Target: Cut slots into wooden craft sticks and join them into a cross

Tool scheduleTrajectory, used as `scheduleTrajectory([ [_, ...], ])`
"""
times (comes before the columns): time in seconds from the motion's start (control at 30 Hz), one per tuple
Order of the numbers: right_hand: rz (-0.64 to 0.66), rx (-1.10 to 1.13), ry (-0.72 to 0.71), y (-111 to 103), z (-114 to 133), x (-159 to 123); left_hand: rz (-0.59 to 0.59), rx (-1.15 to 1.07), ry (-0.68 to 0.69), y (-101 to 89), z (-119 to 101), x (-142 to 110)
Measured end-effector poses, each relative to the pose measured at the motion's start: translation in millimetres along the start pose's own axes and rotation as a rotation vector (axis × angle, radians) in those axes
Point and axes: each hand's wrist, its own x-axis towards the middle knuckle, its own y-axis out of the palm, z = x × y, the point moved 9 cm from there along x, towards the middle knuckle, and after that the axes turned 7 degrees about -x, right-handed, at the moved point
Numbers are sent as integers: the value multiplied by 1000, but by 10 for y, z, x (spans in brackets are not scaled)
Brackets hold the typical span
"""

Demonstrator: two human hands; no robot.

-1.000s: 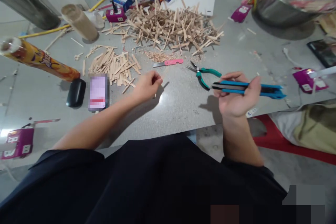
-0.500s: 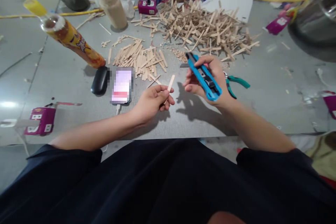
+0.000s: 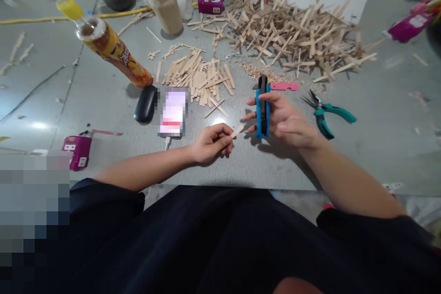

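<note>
Okay, stick (image 3: pixel 237 132) pinched in my left hand (image 3: pixel 214 143), slanting away rightward at the blue cutter (image 3: pixel 262 112); right hand (image 3: pixel 288 119) loosely grips that, long axis pointing away; pink knife (image 3: pixel 285 87) beyond, pliers (image 3: pixel 324 114) rightward

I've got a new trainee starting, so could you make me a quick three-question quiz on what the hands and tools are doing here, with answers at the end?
1. Fill the gap: The left hand pinches a thin wooden ____.

2. True or false: In the picture, the pink knife lies to the left of the pliers.

3. What does the right hand hold?
A) the pliers
B) a blue cutter
C) the pink knife

Key:
1. stick
2. True
3. B
</note>
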Motion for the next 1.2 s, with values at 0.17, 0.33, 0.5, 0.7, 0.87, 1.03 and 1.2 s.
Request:
scheduleTrajectory([
  [0.17, -173, -246, -103, -80, -12, -14, -19, -21, 69, -43, -54, 124],
  [0.33, -201, -496, -239, -27, 23, -83, -73, -24, 100, 74, -220, 64],
  [0.5, -228, -850, -333, -30, 98, -171, -23, -129, -8, 324, -215, 7],
  [0.7, -204, -1139, -510, 199, 190, -250, -47, -220, 90, 164, -1, 103],
  [0.87, -109, -1249, -503, 379, 147, -205, 14, -226, 157, 80, -11, 130],
  [1.03, -74, -1269, -483, 350, 93, -203, 64, -272, 175, 106, -69, 88],
  [1.2, -52, -1297, -444, 306, 29, -193, 26, -315, 147, 71, -76, 78],
])
